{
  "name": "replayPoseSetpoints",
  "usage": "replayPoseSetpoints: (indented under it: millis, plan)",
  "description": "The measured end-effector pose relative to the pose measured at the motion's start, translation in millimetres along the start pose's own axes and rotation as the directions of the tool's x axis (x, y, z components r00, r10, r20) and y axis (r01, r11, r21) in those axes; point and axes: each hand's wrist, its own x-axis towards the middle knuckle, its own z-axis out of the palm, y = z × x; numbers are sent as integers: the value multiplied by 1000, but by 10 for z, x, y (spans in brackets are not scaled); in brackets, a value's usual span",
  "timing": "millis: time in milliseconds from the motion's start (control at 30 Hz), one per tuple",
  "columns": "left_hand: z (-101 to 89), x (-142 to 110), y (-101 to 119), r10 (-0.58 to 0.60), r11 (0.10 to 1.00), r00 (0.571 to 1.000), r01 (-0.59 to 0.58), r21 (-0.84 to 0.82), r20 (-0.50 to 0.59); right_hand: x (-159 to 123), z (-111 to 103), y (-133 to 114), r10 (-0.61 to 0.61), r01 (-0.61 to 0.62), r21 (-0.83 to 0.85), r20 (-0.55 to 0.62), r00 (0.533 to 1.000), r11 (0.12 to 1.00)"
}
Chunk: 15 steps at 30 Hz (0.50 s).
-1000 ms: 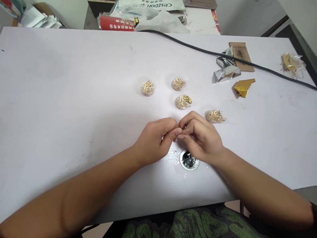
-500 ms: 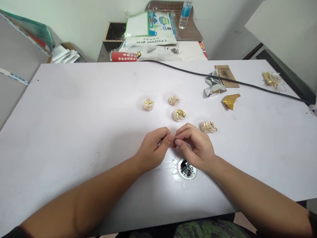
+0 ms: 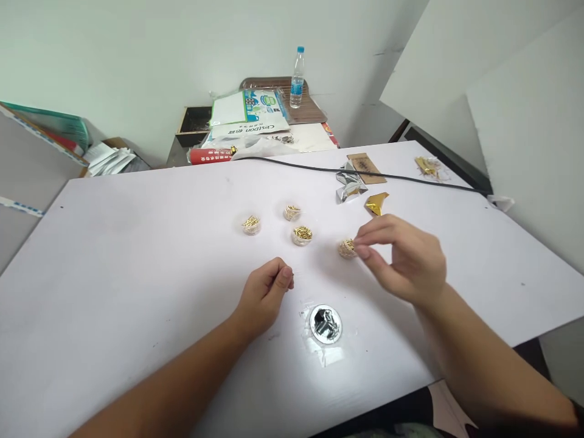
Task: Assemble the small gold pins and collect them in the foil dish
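My left hand [image 3: 265, 292] rests on the white table [image 3: 114, 261], its fingers curled with thumb against forefinger; anything pinched there is too small to make out. My right hand [image 3: 404, 258] hovers to the right, fingertips pinched right beside a small heap of gold pins [image 3: 347, 247]. Three more little heaps of gold pins lie further back: one on the left [image 3: 250, 224], one behind [image 3: 292, 212] and one in the middle [image 3: 302, 234]. A round silver foil-lined cup [image 3: 325, 323] sits on clear film between my forearms.
A black cable [image 3: 365, 174] runs across the far right of the table. Silver foil [image 3: 349, 184], gold foil [image 3: 376, 202], a brown card [image 3: 365, 167] and a packet of gold pins [image 3: 426, 166] lie near it. Behind the table are papers, boxes and a water bottle [image 3: 297, 77].
My hands were pinched together above the foil cup; they have come apart, the right one moving right to the nearest pin heap. The view has tilted upward.
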Motion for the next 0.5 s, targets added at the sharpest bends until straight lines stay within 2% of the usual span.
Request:
replayPoseSetpoints:
  millis: [100,200,300,400,500]
  plan:
    - [-2,2,3,-6,1000,1000,6,23,8,10,-189,143,46,-45,-87,8,999,995]
    - [1,5,7,7,999,1000,-7,32,3,18,-234,229,89,-76,-133,97,991,988]
    - [3,6,5,17,999,1000,-17,35,-1,62,-148,269,119,-87,-154,210,971,984]
    - [6,6,-3,18,999,1000,-18,40,5,152,30,296,124,-79,-157,300,946,985]
    - [9,2,-7,21,999,1000,-21,44,-1,277,214,323,150,-94,-156,408,900,983]
